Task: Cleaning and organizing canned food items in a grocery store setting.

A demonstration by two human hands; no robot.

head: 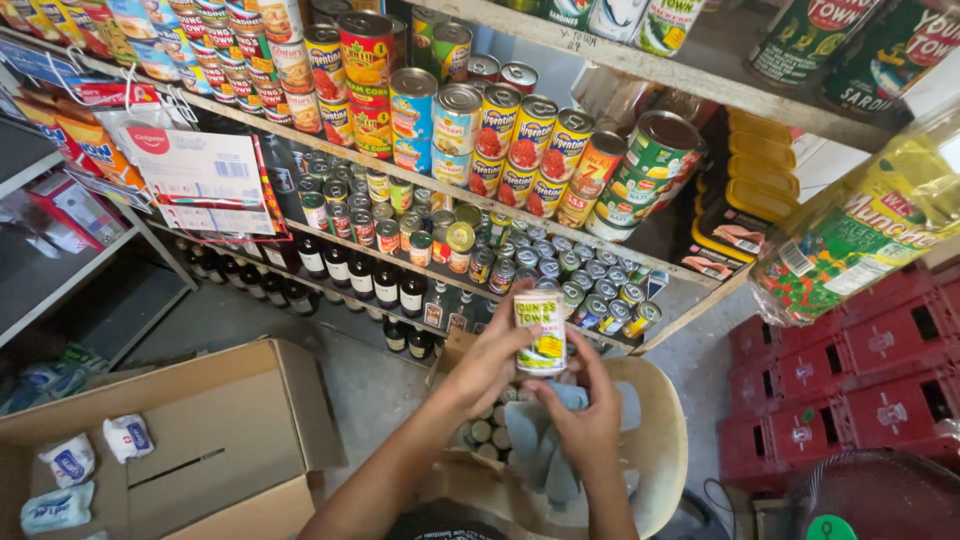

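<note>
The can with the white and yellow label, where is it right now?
In the head view, the can sits centre frame, held upright between the left hand and right hand, above a grey cloth, in front of the lower shelf.

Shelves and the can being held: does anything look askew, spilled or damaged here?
Nothing is spilled or visibly damaged. The left hand holds a small can upright, the right hand with a grey cloth just below it. One oddity: at the right end of the middle shelf, some large cans lie tilted instead of standing like the others.
</note>
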